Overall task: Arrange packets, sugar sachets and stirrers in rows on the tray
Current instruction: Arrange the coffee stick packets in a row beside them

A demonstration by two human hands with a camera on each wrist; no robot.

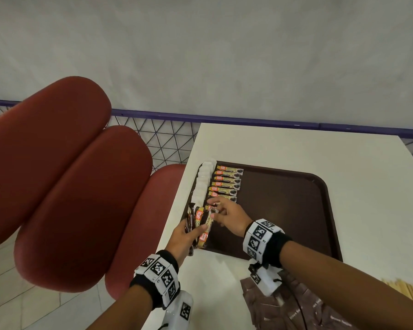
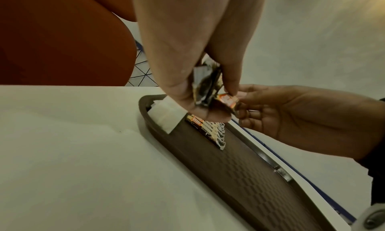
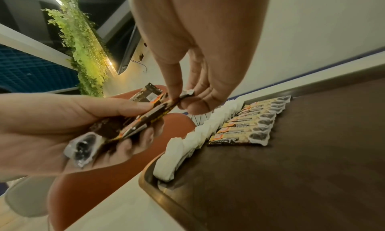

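A dark brown tray (image 1: 284,210) lies on the white table (image 1: 296,144). Along its left edge runs a row of white sachets (image 1: 202,184), and beside it a row of coffee granule packets (image 1: 227,183). Over the tray's near left corner my left hand (image 1: 196,228) grips a bundle of several coffee packets (image 1: 202,222). My right hand (image 1: 216,211) pinches the far end of one packet (image 2: 227,100) in that bundle. The right wrist view shows the bundle (image 3: 135,124) fanned in the left palm, with the white sachets (image 3: 198,135) and the packet row (image 3: 245,127) behind it.
Red padded chairs (image 1: 81,186) stand left of the table. A pile of brown sugar sachets (image 1: 296,306) lies at the table's near edge under my right forearm. Wooden stirrers (image 1: 405,289) lie at the near right. The tray's middle and right part is bare.
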